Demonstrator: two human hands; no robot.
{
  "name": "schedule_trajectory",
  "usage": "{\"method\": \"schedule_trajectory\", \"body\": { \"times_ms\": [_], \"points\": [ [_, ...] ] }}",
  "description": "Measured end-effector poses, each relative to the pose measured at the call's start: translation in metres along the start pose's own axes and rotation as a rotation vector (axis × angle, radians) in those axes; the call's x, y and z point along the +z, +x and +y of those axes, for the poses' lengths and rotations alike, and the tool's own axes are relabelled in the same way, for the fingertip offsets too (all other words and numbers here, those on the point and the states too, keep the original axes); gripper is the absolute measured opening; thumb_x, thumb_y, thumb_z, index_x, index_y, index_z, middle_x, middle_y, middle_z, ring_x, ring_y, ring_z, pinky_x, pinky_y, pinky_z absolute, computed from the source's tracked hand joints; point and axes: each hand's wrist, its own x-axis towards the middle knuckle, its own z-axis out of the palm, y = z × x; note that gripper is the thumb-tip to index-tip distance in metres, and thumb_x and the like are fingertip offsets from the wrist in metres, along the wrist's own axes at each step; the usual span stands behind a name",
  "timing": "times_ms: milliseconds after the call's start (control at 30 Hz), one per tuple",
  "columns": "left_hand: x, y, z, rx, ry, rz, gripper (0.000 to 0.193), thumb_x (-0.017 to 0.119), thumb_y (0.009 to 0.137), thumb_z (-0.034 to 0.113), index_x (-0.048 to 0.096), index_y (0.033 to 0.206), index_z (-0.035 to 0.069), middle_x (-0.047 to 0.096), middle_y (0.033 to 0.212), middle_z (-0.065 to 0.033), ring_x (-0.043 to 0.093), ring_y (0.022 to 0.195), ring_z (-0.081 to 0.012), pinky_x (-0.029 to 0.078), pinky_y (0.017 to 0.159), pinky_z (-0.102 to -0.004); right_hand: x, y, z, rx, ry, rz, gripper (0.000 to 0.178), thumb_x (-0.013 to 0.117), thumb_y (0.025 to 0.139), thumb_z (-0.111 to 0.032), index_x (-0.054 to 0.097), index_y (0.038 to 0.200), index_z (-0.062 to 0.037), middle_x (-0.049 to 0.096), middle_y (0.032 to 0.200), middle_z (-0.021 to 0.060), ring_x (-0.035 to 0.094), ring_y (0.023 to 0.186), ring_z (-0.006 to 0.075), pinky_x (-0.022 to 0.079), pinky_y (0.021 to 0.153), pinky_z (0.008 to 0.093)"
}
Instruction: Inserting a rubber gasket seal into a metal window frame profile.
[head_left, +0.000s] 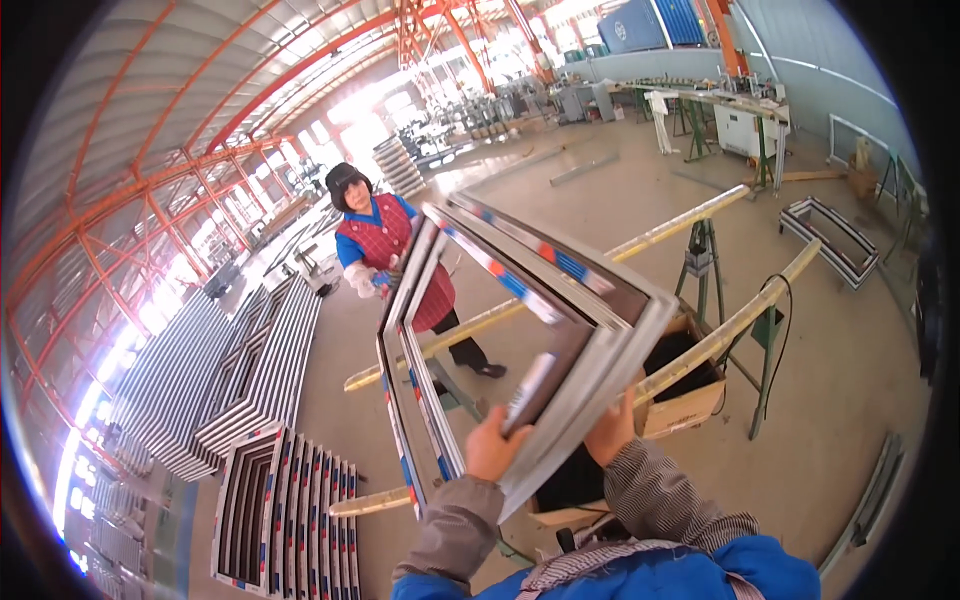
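A rectangular metal window frame with strips of red, blue and white film is held up, tilted, in front of me. My left hand is closed round its near bar, the thumb lying on the inner face. Further right on the same side, my right hand grips the outer edge, with some fingers hidden behind the metal. Across from me a person in a red checked vest and blue sleeves stands at the far left corner, one gloved hand at the frame's edge.
Two padded rails run beneath the frame on green trestle stands. An open cardboard box stands under the near rail. Stacked frames fill the floor at left. Another frame lies at far right, near a workbench.
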Motion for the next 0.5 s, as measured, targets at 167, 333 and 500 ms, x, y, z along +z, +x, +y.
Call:
{"method": "schedule_trajectory", "body": {
  "times_ms": [167, 333, 500],
  "points": [
    [0.055, -0.001, 0.011, 0.060, 0.109, -0.234, 0.047, 0.058, 0.073, 0.050, 0.049, 0.091, 0.007, 0.060, 0.072, -0.0163, 0.058, 0.068, -0.0347, 0.045, 0.059, -0.0432, -0.084, -0.011, -0.009, -0.112, 0.040, -0.050, 0.066, 0.034, 0.079, -0.063, 0.039, 0.125, -0.0149, 0.039, 0.129, 0.0026, 0.037, 0.117, 0.0257, 0.027, 0.098, 0.0413],
    [0.092, -0.030, -0.019, 0.126, 0.179, -0.451, 0.051, 0.054, 0.074, 0.053, 0.049, 0.094, 0.007, 0.061, 0.077, -0.0161, 0.060, 0.073, -0.0313, 0.047, 0.062, -0.0411, -0.157, -0.035, 0.023, -0.040, 0.120, 0.095, 0.069, 0.035, 0.074, -0.068, 0.040, 0.125, -0.0210, 0.040, 0.128, 0.0022, 0.038, 0.116, 0.0252, 0.030, 0.097, 0.0438],
    [0.109, -0.033, -0.020, 0.090, 0.261, -0.703, 0.051, 0.052, 0.075, 0.054, 0.048, 0.095, 0.008, 0.061, 0.079, -0.0161, 0.060, 0.073, -0.0309, 0.048, 0.062, -0.0402, -0.219, -0.053, 0.032, 0.046, 0.143, 0.241, 0.080, 0.026, 0.072, -0.075, 0.029, 0.132, -0.0217, 0.028, 0.137, 0.0033, 0.030, 0.122, 0.0286, 0.024, 0.101, 0.0453]
  ]
}}
